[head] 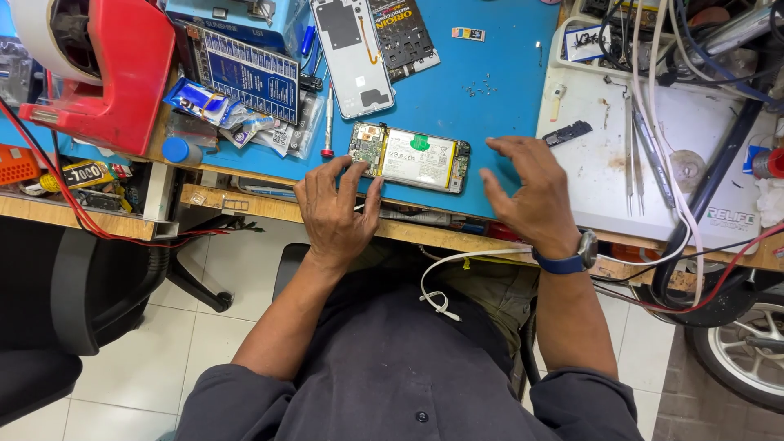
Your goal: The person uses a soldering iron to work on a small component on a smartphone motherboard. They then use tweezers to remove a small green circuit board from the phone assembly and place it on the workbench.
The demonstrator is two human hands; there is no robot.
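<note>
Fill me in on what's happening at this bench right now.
A person seated at a blue mat is working on an opened phone with its battery and circuit board exposed. The left hand rests at the phone's left end, fingertips touching it; the right hand hovers open just beside its right end. The removed back cover and a screwdriver lie behind.

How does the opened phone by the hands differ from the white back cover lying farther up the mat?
The opened phone lies crosswise, showing a battery and green circuit board; the white back cover lies lengthwise, a bare shell. The left hand touches the phone; nothing touches the cover. Both rest on the blue mat.
</note>
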